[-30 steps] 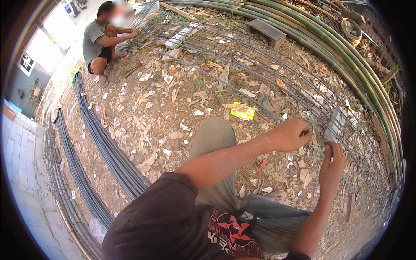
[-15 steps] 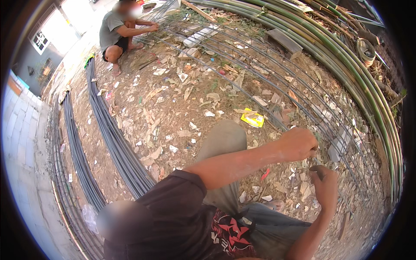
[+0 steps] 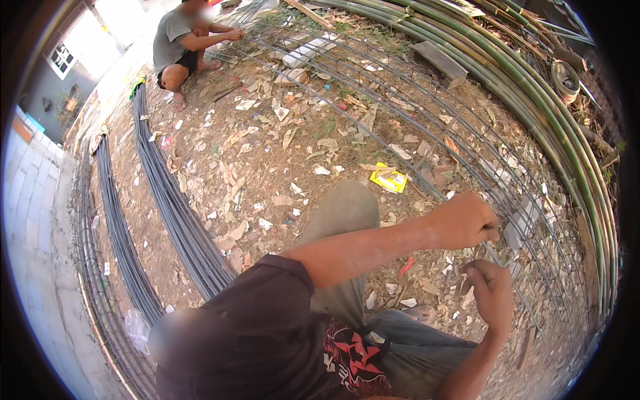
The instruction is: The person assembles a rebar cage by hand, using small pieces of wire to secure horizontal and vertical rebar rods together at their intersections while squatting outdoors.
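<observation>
Outdoor ground [image 3: 227, 150]: brown earth, rough, littered with dry curled leaves and pale shards. Nearest: dark short-sleeved cloth shirt [image 3: 247, 320] with red and white print; olive-grey trousers [image 3: 343, 223], one knee raised. Right hand [image 3: 492, 293]: fingers bent, thumb beside them, below the left; cannot tell whether anything thin is pinched. Left hand [image 3: 463, 220]: fingers curled inward, knuckles up, at the near edge of the steelwork; what lies within the curl cannot be told.

Long lattice of thin dark-grey steel rods [image 3: 477, 172]: straight bars with cross-ties, running from beside both hands to the upper middle. Near it, crumpled bright-yellow wrapper [image 3: 389, 180], flat on the earth. Beneath the lattice, pale oblong slab [image 3: 310, 51]. At left, two tight bundles of smooth dark-grey rods [image 3: 175, 220], lying lengthwise; beyond their outer side, grey block wall [image 3: 33, 220].

Further off: weathered grey wooden box [image 3: 440, 65]; long jointed green bamboo poles [image 3: 533, 107], stacked and seen curved; round bucket [image 3: 565, 80] behind them. Farthest: squatting co-worker [image 3: 175, 47] in grey-green shirt, hands together at the lattice's far part.
</observation>
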Tool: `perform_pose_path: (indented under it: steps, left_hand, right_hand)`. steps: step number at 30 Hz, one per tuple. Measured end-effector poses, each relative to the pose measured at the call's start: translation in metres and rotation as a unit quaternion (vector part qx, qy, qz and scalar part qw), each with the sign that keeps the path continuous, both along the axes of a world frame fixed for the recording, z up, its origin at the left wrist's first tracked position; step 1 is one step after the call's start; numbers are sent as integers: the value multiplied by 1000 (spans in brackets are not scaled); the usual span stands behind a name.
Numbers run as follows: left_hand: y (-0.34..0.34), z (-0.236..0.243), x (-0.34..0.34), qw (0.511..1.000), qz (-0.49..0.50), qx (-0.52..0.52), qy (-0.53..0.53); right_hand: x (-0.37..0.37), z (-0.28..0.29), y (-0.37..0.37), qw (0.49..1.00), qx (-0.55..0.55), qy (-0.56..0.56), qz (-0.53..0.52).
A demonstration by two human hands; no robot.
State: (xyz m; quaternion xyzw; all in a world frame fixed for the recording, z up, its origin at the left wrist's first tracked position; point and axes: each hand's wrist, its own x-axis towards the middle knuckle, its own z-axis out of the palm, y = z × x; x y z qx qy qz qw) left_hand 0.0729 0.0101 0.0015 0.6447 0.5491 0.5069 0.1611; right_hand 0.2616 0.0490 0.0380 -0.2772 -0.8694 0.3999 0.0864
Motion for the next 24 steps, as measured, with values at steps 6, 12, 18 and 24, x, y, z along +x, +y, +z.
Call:
perform_pose_path:
  steps: [6,12,18,24]
  left_hand:
    - [-1,10,8,999,-39,-36,-4]
    - [7,-11,-4,988,68,-123,69]
    - [10,4,-11,995,28,-33,-94]
    - [5,15,-33,985,100,21,-136]
  right_hand:
    - [27,2,37,969,96,136,-185]
    - [53,-5,66,889,295,142,-320]
    - [75,-5,84,879,317,50,-352]
    - [-6,-28,-8,994,-15,-94,62]
